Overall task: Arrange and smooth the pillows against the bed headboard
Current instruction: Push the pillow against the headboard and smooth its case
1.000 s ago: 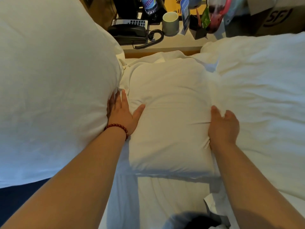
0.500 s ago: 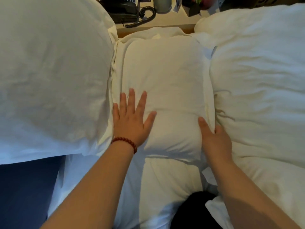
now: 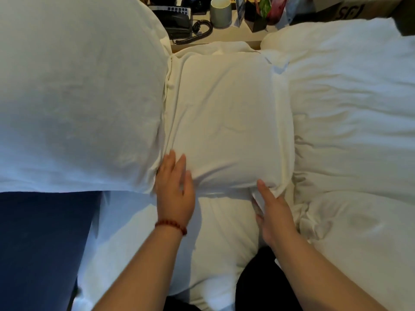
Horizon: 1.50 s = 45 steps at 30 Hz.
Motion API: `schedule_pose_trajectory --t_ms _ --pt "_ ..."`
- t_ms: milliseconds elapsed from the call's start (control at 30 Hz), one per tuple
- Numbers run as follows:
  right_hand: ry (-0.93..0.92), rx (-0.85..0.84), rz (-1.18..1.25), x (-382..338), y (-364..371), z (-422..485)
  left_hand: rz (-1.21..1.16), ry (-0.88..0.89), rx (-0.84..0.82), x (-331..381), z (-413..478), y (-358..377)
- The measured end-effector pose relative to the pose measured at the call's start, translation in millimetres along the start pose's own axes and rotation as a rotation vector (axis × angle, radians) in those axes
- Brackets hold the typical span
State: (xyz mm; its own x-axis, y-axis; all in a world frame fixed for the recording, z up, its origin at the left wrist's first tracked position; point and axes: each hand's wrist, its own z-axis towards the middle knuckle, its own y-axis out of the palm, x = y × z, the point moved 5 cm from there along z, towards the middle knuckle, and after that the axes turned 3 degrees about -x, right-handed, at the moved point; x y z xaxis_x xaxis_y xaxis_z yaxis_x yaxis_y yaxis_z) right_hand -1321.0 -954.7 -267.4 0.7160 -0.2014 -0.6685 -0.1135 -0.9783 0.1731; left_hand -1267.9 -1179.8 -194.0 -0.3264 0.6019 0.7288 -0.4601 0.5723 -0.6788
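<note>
A small white pillow point(image 3: 226, 122) lies flat in the middle of the bed. A large white pillow point(image 3: 76, 95) stands to its left, and a rumpled white duvet point(image 3: 354, 113) is on its right. My left hand point(image 3: 175, 189), with a red bead bracelet at the wrist, rests flat with fingers apart on the small pillow's near left corner. Fingers extended, my right hand point(image 3: 274, 212) touches the near right corner, thumb on the pillow's edge. Neither hand grips anything.
A bedside table point(image 3: 226, 37) at the far edge carries a black telephone point(image 3: 177, 21), a pale cup point(image 3: 221, 11) and several small items. A cardboard box point(image 3: 345, 10) sits at the far right. A dark blue surface point(image 3: 42, 243) shows at the near left.
Both hands have slid toward me along the small pillow, from its middle down to its near corners. The view has tilted up slightly, showing more of the bedside table.
</note>
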Motion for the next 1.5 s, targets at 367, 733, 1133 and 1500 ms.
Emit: schedule_pose_trajectory --t_ms 367,733,1133,1500 --pt "0.217 -0.038 0.512 34.2 34.6 -10.2 -0.879 -0.858 0.075 -71.1 -48.0 -12.7" --pt "0.100 -0.063 0.565 34.9 8.8 -19.0 -1.454 -0.920 0.003 -68.9 -41.3 -17.2" --pt "0.267 -0.080 0.271 71.1 31.1 -30.5 -1.140 -0.929 0.201 -79.5 -81.5 -18.2" --pt "0.238 -0.057 0.300 67.0 65.3 -26.1 -1.208 -0.885 0.396 -102.7 -73.0 -59.7"
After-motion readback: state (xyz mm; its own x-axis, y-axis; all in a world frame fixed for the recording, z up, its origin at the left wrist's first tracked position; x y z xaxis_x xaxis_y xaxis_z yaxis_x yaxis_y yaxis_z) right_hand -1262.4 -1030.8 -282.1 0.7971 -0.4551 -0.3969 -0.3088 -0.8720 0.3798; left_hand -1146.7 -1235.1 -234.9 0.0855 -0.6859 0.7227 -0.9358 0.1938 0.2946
